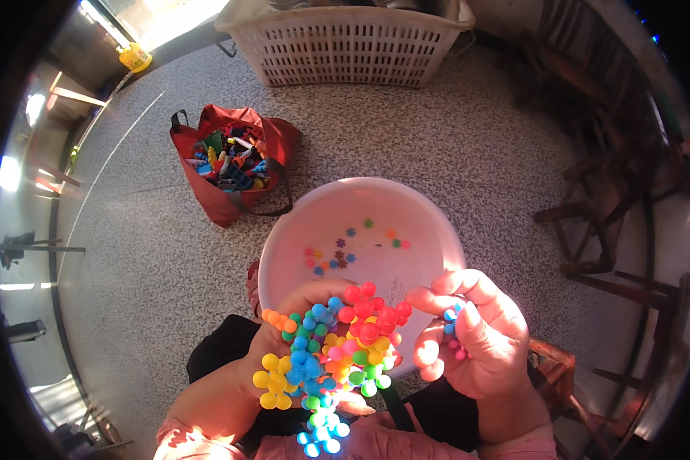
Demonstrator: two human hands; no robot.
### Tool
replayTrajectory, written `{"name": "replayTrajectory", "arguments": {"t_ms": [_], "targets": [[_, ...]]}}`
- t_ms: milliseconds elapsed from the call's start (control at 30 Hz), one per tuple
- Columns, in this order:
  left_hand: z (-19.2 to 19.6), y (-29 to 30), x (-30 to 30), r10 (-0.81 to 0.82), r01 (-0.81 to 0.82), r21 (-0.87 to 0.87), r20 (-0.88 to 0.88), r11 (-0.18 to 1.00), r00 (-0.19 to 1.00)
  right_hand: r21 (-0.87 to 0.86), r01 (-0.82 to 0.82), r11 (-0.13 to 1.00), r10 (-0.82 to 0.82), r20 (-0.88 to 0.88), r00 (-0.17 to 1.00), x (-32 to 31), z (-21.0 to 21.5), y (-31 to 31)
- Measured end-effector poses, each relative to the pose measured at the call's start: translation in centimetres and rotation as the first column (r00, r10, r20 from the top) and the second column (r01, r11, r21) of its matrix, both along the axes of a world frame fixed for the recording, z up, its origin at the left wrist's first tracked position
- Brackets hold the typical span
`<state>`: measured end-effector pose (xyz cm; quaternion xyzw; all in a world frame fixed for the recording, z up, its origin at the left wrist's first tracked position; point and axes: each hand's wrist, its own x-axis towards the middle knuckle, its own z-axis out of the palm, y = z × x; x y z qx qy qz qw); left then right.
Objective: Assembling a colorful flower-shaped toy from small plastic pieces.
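Observation:
My left hand holds a cluster of joined knobbly plastic pieces in red, blue, green, yellow, orange and pink, over the near rim of a white round basin. My right hand sits just right of the cluster, fingers curled around a few small blue and pink pieces. Several small flower-shaped pieces lie loose on the basin's bottom.
A red bag full of mixed coloured bricks stands open on the speckled floor, left of the basin. A white plastic lattice basket is at the top. Dark wooden chairs line the right side. A wooden stool edge shows under my right hand.

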<state>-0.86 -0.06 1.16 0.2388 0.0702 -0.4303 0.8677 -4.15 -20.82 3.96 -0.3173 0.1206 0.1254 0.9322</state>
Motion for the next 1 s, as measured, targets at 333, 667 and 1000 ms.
{"name": "replayTrajectory", "arguments": {"t_ms": [333,667,1000], "targets": [[-0.5,0.7,-0.3,-0.008,0.007,0.014,0.033,1.000,0.999,0.153,-0.109,0.982,0.121,-0.072,0.990,-0.1,-0.2,-0.4],[0.3,0.7,0.2,-0.059,0.052,-0.045,-0.172,0.998,0.983,0.138,-0.229,0.964,0.211,0.136,0.968,0.1,-1.1,-1.2],[-0.8,0.9,0.8,-0.127,0.126,-0.036,-0.487,0.991,0.864,-0.281,-0.141,0.949,0.145,-0.007,0.989,-0.2,0.9,0.0]]}}
